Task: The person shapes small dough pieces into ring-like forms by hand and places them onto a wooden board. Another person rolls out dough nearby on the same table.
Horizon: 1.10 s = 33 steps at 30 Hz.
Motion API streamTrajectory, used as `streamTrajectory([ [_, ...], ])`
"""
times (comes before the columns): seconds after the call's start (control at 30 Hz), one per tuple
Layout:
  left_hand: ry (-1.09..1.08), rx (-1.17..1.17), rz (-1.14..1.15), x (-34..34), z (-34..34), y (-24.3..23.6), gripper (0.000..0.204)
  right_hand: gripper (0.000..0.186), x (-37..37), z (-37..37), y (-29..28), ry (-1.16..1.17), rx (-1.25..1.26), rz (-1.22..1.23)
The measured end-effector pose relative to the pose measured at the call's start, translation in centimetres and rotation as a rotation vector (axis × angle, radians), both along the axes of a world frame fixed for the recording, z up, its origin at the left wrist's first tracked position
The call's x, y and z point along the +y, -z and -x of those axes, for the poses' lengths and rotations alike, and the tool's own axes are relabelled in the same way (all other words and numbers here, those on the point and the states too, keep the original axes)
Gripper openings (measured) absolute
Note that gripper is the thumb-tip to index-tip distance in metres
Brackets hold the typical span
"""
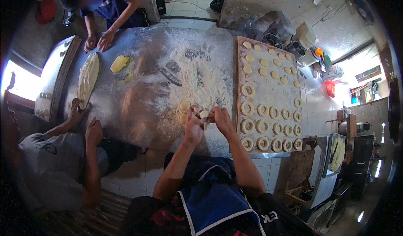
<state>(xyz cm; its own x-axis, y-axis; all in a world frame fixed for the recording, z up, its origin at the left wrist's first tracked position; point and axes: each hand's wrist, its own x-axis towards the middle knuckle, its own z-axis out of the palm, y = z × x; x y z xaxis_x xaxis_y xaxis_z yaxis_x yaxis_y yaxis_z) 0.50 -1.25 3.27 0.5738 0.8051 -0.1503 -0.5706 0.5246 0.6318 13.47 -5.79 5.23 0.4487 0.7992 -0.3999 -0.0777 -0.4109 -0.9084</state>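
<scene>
A small pale round piece of dough (pixel 204 114) is between my hands, above the floury near edge of the table. My left hand (pixel 194 126) is closed, with its fingers around the dough from the left. From the right, my right hand (pixel 222 120) meets the same piece with bent fingers. The fingers partly cover the dough, so its full shape is hidden. Just left of my left hand, a dough round (pixel 184 105) lies in the flour, and another dough round (pixel 183 118) shows partly behind the hand.
On my right, a floured board (pixel 268 82) carries several dough rings and flat rounds. Loose flour (pixel 191 78) covers the metal table ahead. Farther left lie a yellow block (pixel 120 63) and a long dough strip (pixel 88 78), with two other people's hands near the strip.
</scene>
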Motion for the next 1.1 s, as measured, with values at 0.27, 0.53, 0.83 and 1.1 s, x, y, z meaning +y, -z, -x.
streamTrajectory([
  [0.27, -0.192, 0.793, -0.572, -0.7, -4.6, -0.3, 0.018, 0.055, -1.7, 0.0, -1.4, -0.037, -0.519, -0.119],
  [0.53, -0.149, 0.779, -0.621, -2.5, -8.2, -0.2, 0.037, 0.045, -3.4, -3.8, -1.0, 0.062, -0.187, -0.055],
  [0.83, -0.032, 0.574, -0.417, -4.1, -13.1, 0.2, 0.041, 0.050, -5.8, -8.7, -0.6, 0.089, -0.287, -0.110],
  [1.1, -0.146, 0.730, -0.612, -6.0, -18.2, -0.4, 0.041, 0.040, -7.3, -13.4, -1.6, -0.035, -0.443, -0.181],
])
